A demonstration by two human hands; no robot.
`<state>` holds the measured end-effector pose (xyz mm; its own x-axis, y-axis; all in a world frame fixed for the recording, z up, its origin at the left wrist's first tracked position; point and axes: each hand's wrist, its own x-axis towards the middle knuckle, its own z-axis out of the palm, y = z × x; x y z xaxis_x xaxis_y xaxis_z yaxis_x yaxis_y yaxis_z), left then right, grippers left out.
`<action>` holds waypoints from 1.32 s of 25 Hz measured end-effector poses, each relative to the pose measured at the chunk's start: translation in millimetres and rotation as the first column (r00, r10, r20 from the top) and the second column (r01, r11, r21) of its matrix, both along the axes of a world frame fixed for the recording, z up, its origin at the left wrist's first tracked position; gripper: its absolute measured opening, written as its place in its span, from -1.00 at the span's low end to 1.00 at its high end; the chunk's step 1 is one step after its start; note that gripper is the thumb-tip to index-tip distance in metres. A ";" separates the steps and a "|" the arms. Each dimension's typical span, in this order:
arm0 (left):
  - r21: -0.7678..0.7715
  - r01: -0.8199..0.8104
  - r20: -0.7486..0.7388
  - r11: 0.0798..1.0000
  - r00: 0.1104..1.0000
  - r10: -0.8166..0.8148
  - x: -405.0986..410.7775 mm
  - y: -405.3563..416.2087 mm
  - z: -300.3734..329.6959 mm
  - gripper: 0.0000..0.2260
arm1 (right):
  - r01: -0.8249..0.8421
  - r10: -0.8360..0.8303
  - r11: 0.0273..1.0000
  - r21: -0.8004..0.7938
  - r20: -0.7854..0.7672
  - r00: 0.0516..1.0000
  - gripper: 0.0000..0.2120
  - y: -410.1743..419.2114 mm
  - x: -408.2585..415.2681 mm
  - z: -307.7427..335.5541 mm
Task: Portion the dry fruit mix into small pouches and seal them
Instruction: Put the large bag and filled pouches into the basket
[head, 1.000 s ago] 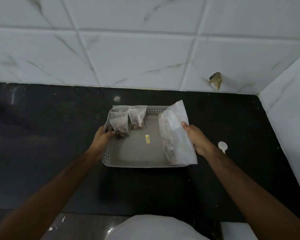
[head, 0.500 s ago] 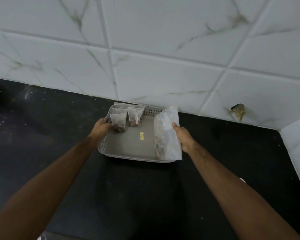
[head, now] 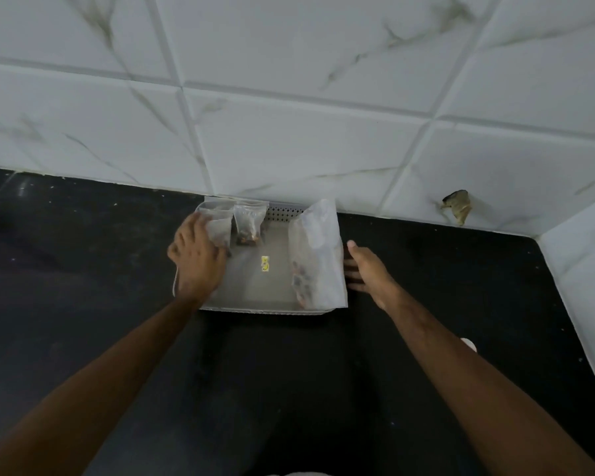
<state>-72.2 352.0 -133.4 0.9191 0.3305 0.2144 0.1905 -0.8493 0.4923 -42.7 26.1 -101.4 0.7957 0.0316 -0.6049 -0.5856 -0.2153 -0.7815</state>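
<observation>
Left hand (head: pixel 196 259) is down in the tray (head: pixel 255 309) now, fingers spread over the nearest small pouch (head: pixel 217 221), resting on it; I can't tell if they've curled round it. A second pouch (head: pixel 249 225) stands just beside it, both leaning on the tray's back wall, right up against the tiles. Over on the other side, the big bag of fruit mix (head: pixel 318 255) stands tall along the tray's right edge, its long axis running away from the person toward the wall. And the right hand (head: pixel 368 269) sits just beside it, fingers straight, holding nothing, tips about touching the bag's flank. So the bag lies directly left of that open palm; that's the nearer hand for it, I'd say.
</observation>
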 end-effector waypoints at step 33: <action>0.027 0.335 -0.416 0.942 0.860 -0.295 -70.1 -127.2 -7.4 -0.70 | -0.077 0.301 0.839 -0.539 0.342 0.890 -0.67 -27.1 -44.5 -44.9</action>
<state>-142.4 224.8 -140.8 0.9840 0.0056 -0.1783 0.0680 -0.9359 0.3457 -87.2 -1.1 -146.4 0.9775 -0.0084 -0.2107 -0.1538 -0.7117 -0.6854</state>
